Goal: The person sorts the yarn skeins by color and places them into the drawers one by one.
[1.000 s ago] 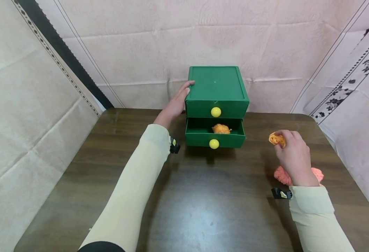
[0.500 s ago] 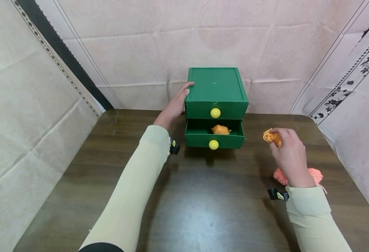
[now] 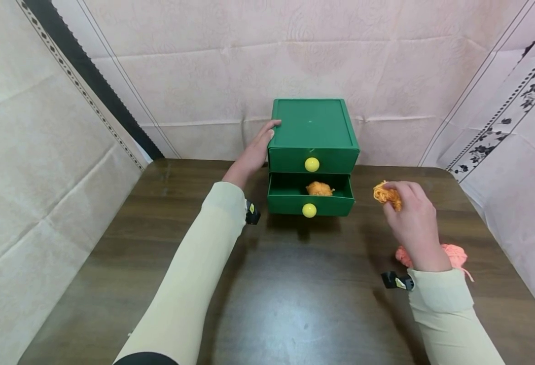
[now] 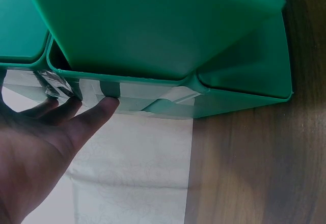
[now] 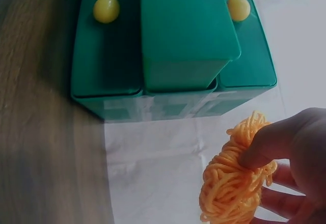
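Orange yarn bundle (image 3: pixel 387 194) pinched in the right hand's (image 3: pixel 413 223) grip above the worktop's (image 3: pixel 294 304) far right, open lower drawer (image 3: pixel 310 195) lying to its left at the far edge; left hand (image 3: pixel 253 149) flat-fingered, steadying the green drawer box (image 3: pixel 313 129).

Head cam looked forward and down over the dark wooden table (image 3: pixel 267 304), taking in the green plastic two-drawer box (image 3: pixel 312 121) at mid distance. I had the left wrist cam pressed close to that box's side wall (image 4: pixel 168 25). Right wrist cam sat farther back, facing its side and yellow knobs (image 5: pixel 106 8). All three views shared the box.
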Action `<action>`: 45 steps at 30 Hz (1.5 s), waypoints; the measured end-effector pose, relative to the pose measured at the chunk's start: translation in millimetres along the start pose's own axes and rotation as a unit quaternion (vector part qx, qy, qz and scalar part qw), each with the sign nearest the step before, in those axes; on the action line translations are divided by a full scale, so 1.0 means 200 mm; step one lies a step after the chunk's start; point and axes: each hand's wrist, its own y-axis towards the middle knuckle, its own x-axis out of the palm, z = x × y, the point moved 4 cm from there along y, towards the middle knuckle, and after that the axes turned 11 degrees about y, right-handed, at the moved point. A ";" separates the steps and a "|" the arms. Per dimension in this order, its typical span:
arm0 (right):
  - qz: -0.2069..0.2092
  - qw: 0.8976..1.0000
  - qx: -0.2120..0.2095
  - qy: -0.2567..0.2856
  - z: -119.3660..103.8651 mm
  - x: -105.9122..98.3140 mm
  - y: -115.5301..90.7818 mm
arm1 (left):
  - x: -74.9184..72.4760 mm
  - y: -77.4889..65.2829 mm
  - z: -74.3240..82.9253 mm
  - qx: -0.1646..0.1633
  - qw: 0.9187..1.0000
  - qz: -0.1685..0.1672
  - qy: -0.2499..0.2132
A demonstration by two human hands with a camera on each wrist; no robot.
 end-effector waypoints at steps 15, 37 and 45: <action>0.042 0.997 -0.057 0.020 -0.08 0.01 0.02 | 0.01 0.01 -0.01 -0.003 1.000 0.003 -0.012; 0.057 0.994 -0.079 0.058 -0.18 0.06 0.04 | 0.01 0.00 0.00 0.004 1.000 0.012 -0.024; 0.061 0.992 -0.093 0.065 -0.22 0.08 0.05 | 0.01 0.00 0.00 0.016 1.000 0.012 -0.022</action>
